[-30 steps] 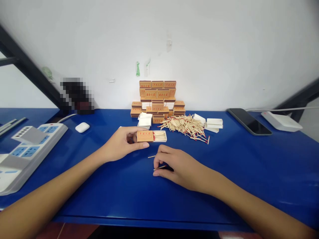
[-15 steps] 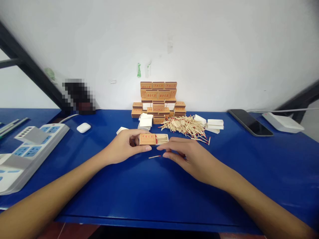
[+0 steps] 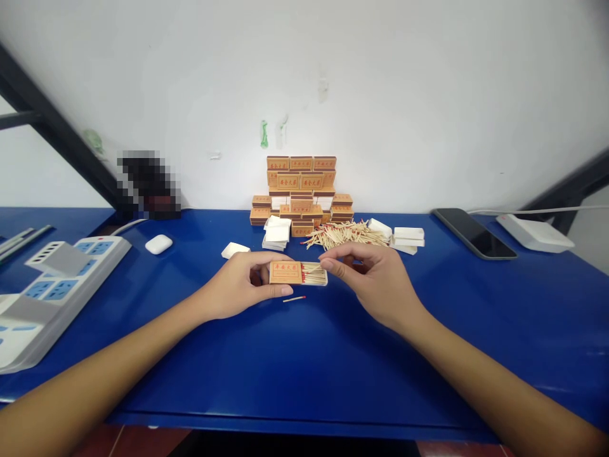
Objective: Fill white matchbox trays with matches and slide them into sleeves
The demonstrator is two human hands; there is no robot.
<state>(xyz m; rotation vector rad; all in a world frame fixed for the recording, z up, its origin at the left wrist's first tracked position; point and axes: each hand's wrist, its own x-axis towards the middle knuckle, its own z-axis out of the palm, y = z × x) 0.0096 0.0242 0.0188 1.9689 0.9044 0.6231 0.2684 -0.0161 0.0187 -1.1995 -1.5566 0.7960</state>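
My left hand (image 3: 240,285) holds an orange matchbox (image 3: 285,272) by its left end, thumb along the near edge. The box's white tray is slid partly out to the right and shows several red-headed matches (image 3: 314,274) lying lengthwise. At the tray's right end, my right hand (image 3: 368,276) has thumb and forefinger pinched on the tail of a match; the fingertips partly hide it. One loose match (image 3: 294,299) lies on the blue table just below the box. Behind the hands is a heap of loose matches (image 3: 352,235).
Stacked matchboxes (image 3: 301,184) stand against the wall. White trays (image 3: 276,231) lie before them, with more white trays (image 3: 408,237) right of the heap. A phone (image 3: 473,233) and white device (image 3: 535,233) are at right; a power strip (image 3: 59,285) and white earbud case (image 3: 158,244) at left.
My right hand has risen from near the loose match to the tray's end and closed its fingertips there. The matchbox has shifted slightly right and down.
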